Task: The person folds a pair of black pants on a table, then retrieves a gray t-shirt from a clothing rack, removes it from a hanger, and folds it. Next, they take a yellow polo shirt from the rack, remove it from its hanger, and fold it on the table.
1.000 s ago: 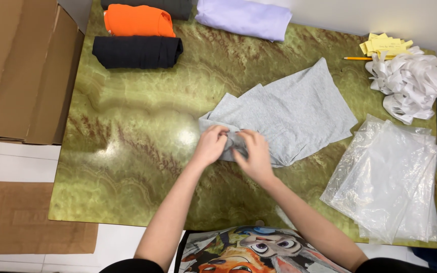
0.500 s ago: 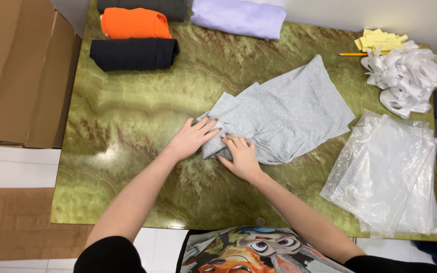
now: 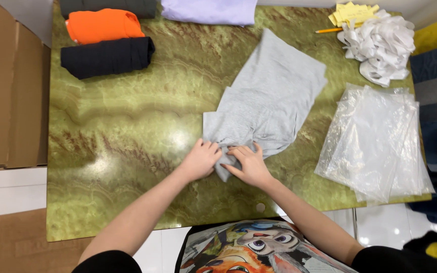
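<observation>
Hands, two: left hand [image 3: 201,161] and right hand [image 3: 249,164] grip one grey garment [image 3: 266,101].

— What covers the table [image 3: 127,151]?
— Polished green stone-look slab, glossy, catching glare near its front edge.
— And the grey garment [image 3: 269,101]?
— Soft matt knit cloth, creased where both hands bunch it.
— Along the right edge?
— Clear, crinkled plastic bags [image 3: 375,141], shiny; at the far right corner, white paper strips [image 3: 380,45], matt.
</observation>
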